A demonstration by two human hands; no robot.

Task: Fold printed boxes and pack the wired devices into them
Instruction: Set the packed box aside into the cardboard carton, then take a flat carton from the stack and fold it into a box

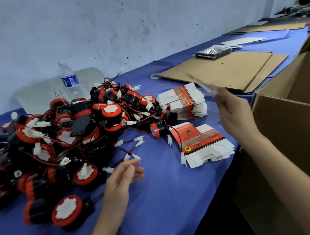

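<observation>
On my screen I see the left hand (122, 177) just above the blue table cloth (166, 200), at the near edge of the pile of wired devices (68, 135). Its fingers are straight and relaxed, a little spread, and it holds nothing; the fingertips are just beside some white connectors of the pile. The devices are black and red with white caps, and their thin red and black wires are tangled together.

The right hand (232, 111) is raised over the right part of the table. Its fingers pinch a pale flat piece (203, 86), which is too blurred for me to say what it is.

The printed boxes lie flat in two stacks to the right of the pile: a far stack (184, 104) and a near stack (202, 143). A wire of one device lies across the near stack.

A big open carton (290, 125) stands at the right edge. Behind are brown cardboard sheets (221, 69) with a black packet (213, 52) on them, and a water bottle (69, 79) stands by the wall.
</observation>
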